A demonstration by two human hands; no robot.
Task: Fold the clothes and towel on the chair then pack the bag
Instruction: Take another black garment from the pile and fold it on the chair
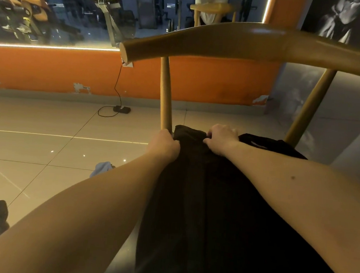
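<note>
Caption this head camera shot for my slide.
Left hand and right hand grip a dark garment on the wooden chair.

An orange wall (pixel 51 67) with chipped paint stands under a big mirror (pixel 66 11) edged by a glowing light strip (pixel 53 47). The floor (pixel 37 126) has shiny pale tiles.

The dark garment (pixel 208 202), cropped below, hides the chair (pixel 203 40) seat.
</note>
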